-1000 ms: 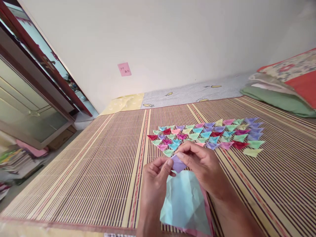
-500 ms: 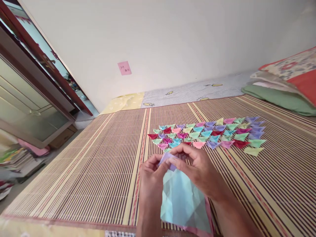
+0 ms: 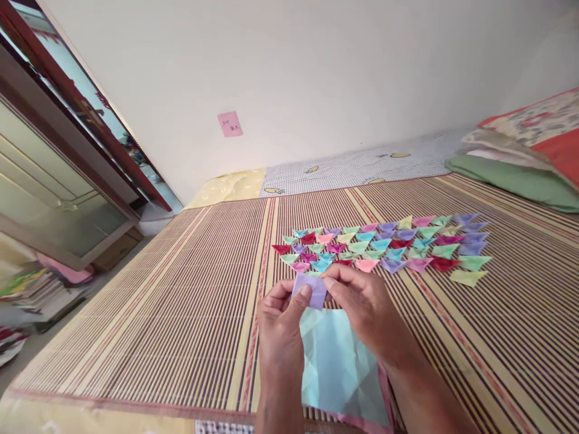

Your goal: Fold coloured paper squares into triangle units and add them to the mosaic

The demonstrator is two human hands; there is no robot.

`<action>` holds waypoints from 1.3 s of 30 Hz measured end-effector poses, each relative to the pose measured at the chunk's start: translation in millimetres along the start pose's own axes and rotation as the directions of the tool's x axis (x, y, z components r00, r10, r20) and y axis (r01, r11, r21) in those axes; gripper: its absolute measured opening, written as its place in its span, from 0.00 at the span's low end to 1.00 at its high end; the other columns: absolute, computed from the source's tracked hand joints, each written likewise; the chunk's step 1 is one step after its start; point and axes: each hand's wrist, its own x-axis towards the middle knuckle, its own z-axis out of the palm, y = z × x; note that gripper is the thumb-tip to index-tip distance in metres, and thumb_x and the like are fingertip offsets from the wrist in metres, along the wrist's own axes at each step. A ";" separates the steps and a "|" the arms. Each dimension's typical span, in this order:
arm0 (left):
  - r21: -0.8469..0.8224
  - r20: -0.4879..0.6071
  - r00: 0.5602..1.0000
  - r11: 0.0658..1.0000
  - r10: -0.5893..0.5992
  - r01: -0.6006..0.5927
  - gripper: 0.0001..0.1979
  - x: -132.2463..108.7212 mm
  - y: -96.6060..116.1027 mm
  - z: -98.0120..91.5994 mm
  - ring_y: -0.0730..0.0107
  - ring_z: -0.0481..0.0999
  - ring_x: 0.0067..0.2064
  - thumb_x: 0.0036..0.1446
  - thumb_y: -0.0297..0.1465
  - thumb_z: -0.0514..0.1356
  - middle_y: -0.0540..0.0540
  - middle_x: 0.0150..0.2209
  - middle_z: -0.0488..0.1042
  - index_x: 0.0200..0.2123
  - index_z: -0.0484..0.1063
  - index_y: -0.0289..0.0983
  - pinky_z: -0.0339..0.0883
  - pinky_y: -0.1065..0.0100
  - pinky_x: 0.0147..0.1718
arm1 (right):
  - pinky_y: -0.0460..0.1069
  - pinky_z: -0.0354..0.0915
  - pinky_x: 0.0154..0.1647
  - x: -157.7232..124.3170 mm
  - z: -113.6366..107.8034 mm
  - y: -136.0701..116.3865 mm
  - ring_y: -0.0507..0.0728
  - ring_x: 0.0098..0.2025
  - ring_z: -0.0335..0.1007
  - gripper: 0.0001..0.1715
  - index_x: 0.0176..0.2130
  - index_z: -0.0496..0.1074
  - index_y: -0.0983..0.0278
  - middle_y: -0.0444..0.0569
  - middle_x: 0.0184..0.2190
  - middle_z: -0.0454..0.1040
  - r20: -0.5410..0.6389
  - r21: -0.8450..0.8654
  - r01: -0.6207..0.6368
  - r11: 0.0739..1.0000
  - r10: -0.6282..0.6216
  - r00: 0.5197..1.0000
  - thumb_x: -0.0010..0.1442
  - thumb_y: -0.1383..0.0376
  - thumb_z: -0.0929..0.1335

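A small lilac paper piece point(image 3: 310, 289) is pinched between both my hands above the striped mat point(image 3: 181, 301). My left hand point(image 3: 280, 328) grips its left side with thumb and fingers closed. My right hand point(image 3: 366, 310) pinches its right edge. Under my hands lies a stack of square paper sheets point(image 3: 339, 367), pale blue on top with a pink one below. Just beyond my hands, several folded paper triangles point(image 3: 384, 244) in many colours lie in rows on the mat.
A white wall with a pink note point(image 3: 230, 123) stands behind. Folded bedding point(image 3: 525, 157) lies at the far right. A glass-fronted cabinet point(image 3: 58, 163) and piled books point(image 3: 31, 289) are off the mat's left edge.
The lilac paper went from a pointed shape to a flatter rectangle between my fingers. Both hands shifted slightly up and left.
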 end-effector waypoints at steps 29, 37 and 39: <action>0.350 0.022 0.997 0.933 0.075 -0.078 0.11 -6.0 11.7 -0.2 0.72 0.69 0.28 0.56 0.34 0.71 0.50 0.24 0.74 0.26 0.77 0.36 0.61 0.70 0.30 | 0.47 0.57 0.28 1.4 -9.7 0.9 0.52 0.27 0.60 0.18 0.30 0.71 0.62 0.41 0.25 0.65 0.068 -0.033 0.050 0.998 -0.047 0.997 0.70 0.57 0.67; 0.292 0.119 0.992 0.956 -0.036 0.000 0.13 -4.6 8.6 1.1 0.70 0.73 0.29 0.55 0.36 0.72 0.47 0.25 0.77 0.25 0.77 0.35 0.64 0.70 0.31 | 0.47 0.55 0.25 2.2 -6.2 4.3 0.51 0.25 0.57 0.22 0.26 0.67 0.62 0.40 0.22 0.62 -0.024 0.001 0.007 1.000 -0.006 1.000 0.69 0.56 0.66; 0.235 0.069 0.997 0.972 -0.020 0.004 0.13 -2.5 6.3 0.2 0.71 0.73 0.29 0.55 0.36 0.73 0.47 0.25 0.77 0.25 0.77 0.35 0.64 0.71 0.31 | 0.47 0.61 0.28 3.6 -8.0 6.8 0.52 0.27 0.63 0.17 0.31 0.72 0.62 0.42 0.25 0.68 -0.001 0.120 -0.053 0.991 0.054 0.999 0.67 0.53 0.70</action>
